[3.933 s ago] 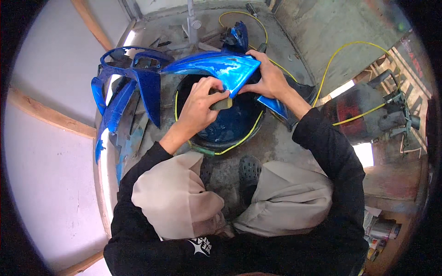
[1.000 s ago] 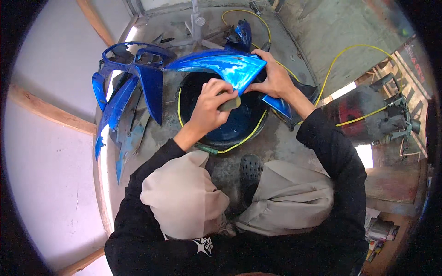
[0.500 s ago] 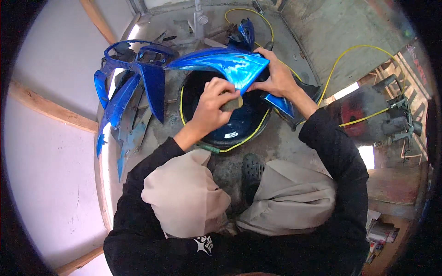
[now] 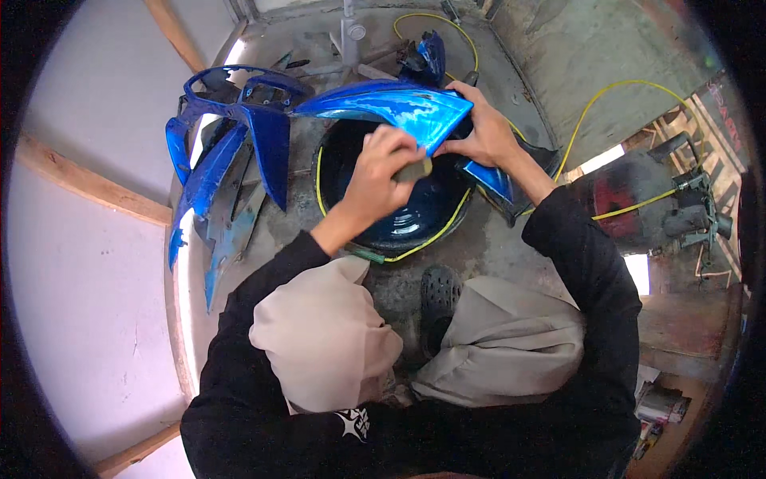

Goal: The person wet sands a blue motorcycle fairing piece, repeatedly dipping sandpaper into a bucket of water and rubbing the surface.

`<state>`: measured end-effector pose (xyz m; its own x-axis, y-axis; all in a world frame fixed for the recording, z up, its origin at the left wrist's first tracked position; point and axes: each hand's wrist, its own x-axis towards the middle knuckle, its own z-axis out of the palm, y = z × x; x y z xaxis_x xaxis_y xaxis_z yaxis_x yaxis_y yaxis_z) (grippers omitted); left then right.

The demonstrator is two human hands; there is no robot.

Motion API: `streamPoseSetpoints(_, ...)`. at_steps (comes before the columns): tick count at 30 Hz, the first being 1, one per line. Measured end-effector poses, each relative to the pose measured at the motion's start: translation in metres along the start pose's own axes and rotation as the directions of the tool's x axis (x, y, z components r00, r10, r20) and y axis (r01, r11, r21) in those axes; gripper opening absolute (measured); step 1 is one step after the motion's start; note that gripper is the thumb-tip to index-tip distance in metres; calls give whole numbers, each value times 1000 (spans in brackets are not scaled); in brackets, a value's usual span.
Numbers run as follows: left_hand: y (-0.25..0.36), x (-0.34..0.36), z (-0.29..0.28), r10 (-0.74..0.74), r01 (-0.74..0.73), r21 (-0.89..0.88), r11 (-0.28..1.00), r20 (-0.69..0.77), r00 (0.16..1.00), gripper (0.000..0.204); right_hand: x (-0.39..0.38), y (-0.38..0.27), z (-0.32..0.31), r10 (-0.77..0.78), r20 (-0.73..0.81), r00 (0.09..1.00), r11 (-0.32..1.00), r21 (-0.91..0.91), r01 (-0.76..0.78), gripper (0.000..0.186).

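My right hand (image 4: pixel 485 137) grips the wide end of a glossy blue motorcycle fairing panel (image 4: pixel 399 110), fingers behind the edge and thumb at its lower corner. Pale, whitish patches run along the panel's surface, and its narrow end points left. In my left hand (image 4: pixel 381 172), closed, is a small olive-tan pad (image 4: pixel 414 170); whether it is a sponge or folded sandpaper I cannot make out. My left knuckles are at the panel's lower edge, slightly blurred. Beneath both hands sits a black basin (image 4: pixel 323 172) holding dark water (image 4: pixel 407 215) with ripples on it.
More blue fairing parts (image 4: pixel 267 152) stand at the left by the wall. Another blue piece (image 4: pixel 488 180) lies right of the basin, and one (image 4: pixel 431 56) beyond it. A yellow hose (image 4: pixel 574 140) runs across to a dark red compressor tank (image 4: pixel 630 195) on the right.
My left hand has shifted slightly right with the pad, which is turned differently. Ripples have appeared on the water. My right hand still holds the panel.
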<state>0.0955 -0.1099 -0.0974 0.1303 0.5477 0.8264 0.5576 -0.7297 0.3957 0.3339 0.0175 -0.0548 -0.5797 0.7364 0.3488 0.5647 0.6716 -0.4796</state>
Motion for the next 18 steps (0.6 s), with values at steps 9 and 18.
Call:
streamPoseSetpoints(9, -34, 48, 15, -32, 32, 96, 995, 1, 999, 28, 1, -3, 0, 35, -9, 999, 999, -5, -35, 124)
streamPoseSetpoints(18, 17, -14, -13, -22, 21, 22, 1000, 44, 999, 30, -1, 0, 2, 13, 2, 1000, 1000, -4, -13, 126)
